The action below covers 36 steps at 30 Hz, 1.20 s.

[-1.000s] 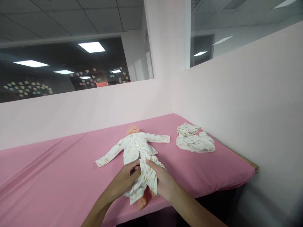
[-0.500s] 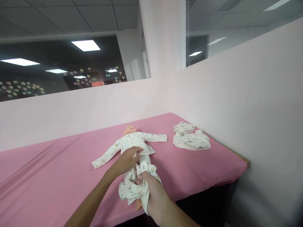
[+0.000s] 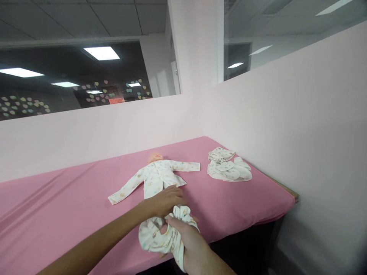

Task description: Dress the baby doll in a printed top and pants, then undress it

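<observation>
A baby doll point(image 3: 155, 157) lies on its back on a pink-covered table point(image 3: 86, 198), wearing a white patterned jacket point(image 3: 156, 177) with both sleeves spread. Bunched white patterned trousers point(image 3: 156, 235) surround the doll's lower legs near the front edge. My right hand point(image 3: 189, 238) grips the bunched cloth, thumb on top. My left hand point(image 3: 169, 200) lies across the doll's legs just above the cloth, fingers bent over toward the right; what it holds, if anything, is hidden under it. One small foot shows below the cloth.
Folded white patterned cloths point(image 3: 220, 154) and a white garment pile point(image 3: 229, 170) lie at the table's right side. White walls point(image 3: 272, 114) with windows stand behind and to the right. The table's front edge drops off beneath my right forearm.
My left hand has moved right and slightly down, over the doll's legs, with its fingers lower. My right hand and the bunched trousers have shifted slightly down.
</observation>
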Tool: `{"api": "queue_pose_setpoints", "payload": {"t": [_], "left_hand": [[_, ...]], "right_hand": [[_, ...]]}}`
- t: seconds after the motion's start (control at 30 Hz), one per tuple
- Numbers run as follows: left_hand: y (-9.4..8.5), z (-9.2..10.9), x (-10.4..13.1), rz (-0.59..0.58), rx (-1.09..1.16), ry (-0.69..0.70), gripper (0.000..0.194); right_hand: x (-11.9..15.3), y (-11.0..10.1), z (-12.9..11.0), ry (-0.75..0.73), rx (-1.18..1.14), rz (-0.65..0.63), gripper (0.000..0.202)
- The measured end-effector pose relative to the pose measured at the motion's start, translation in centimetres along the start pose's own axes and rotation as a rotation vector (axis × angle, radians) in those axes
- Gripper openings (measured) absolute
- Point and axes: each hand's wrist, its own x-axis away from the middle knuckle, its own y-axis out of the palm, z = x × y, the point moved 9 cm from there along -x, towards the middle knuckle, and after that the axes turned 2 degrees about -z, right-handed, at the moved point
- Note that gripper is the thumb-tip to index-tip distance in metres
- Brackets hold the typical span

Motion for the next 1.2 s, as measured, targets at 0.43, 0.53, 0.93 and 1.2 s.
{"api": "queue_pose_setpoints", "payload": {"t": [0.43, 0.53, 0.93, 1.2], "left_hand": [[-0.6, -3.0, 2.0, 0.118, 0.176, -0.205, 0.034], [-0.1, -2.4, 1.5, 0.13, -0.001, -0.18, 0.032], [0.9, -0.6, 0.7, 0.175, -0.334, -0.105, 0.018], [-0.3, 0.3, 3.8, 0.324, 0.21, -0.422, 0.03]], "right_hand": [[0.4, -4.8, -5.5, -0.164, -0.328, 0.037, 0.04], [0.6, -4.5, -5.7, -0.159, -0.298, 0.019, 0.036], [-0.1, -4.0, -5.2, -0.158, -0.24, 0.095, 0.042], [-0.6, -3.5, -4.4, -0.111, -0.184, 0.073, 0.039]]}}
